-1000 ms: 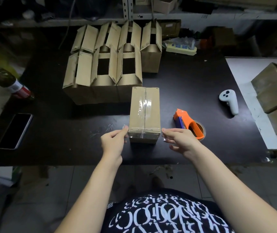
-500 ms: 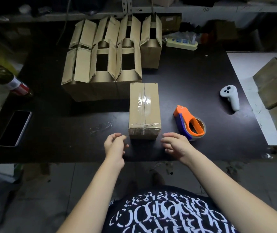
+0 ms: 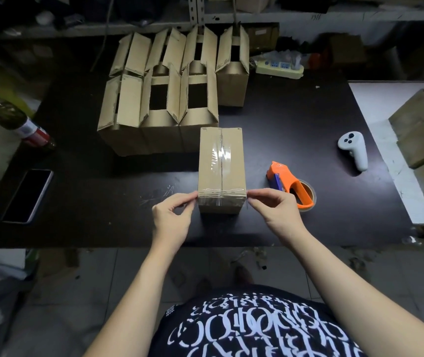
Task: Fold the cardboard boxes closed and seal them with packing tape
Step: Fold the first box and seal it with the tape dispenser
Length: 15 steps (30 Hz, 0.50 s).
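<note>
A closed cardboard box (image 3: pixel 221 166) is stood on the dark worktop (image 3: pixel 296 119), near its front edge and about midway across. Its top seam is covered by clear packing tape (image 3: pixel 220 157), and a further strip is laid across the near top edge. The near left top corner of the box is pinched between thumb and forefinger of the left hand (image 3: pixel 172 217), with the other fingers curled beneath. The near right top corner is pinched in the same way by the right hand (image 3: pixel 275 210). Whether tape ends or bare cardboard are gripped cannot be told. An orange tape dispenser (image 3: pixel 292 185) is laid just right of the box, behind the right hand and not touched by it. A cluster of open boxes (image 3: pixel 159 99) with raised flaps is set behind the closed one. A white controller (image 3: pixel 353 149) is seen further right, and a phone (image 3: pixel 27 195) and a bottle (image 3: pixel 18 119) at the left end
</note>
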Each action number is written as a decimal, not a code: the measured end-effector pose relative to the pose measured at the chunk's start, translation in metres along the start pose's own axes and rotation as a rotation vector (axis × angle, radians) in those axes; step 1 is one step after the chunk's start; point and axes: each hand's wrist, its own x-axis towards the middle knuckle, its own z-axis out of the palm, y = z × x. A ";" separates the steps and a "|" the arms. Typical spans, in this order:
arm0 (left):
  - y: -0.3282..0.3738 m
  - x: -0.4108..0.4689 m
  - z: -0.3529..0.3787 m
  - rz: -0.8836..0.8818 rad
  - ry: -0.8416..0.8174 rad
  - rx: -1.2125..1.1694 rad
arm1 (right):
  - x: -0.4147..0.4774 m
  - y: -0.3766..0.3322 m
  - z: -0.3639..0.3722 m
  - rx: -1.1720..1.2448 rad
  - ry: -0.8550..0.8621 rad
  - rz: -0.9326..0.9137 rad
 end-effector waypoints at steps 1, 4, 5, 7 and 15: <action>0.000 0.001 0.000 0.013 0.004 0.016 | 0.000 0.001 0.000 -0.008 -0.005 -0.014; 0.001 0.003 -0.002 0.055 0.008 0.056 | 0.001 0.000 0.001 -0.007 -0.017 -0.060; 0.000 0.004 -0.002 0.074 0.003 0.070 | 0.001 -0.001 0.002 0.001 -0.018 -0.075; 0.000 0.005 -0.004 0.116 -0.013 0.091 | 0.003 -0.001 0.001 -0.005 -0.017 -0.111; 0.001 0.016 -0.002 0.366 -0.089 0.201 | 0.009 -0.003 0.002 -0.093 -0.032 -0.193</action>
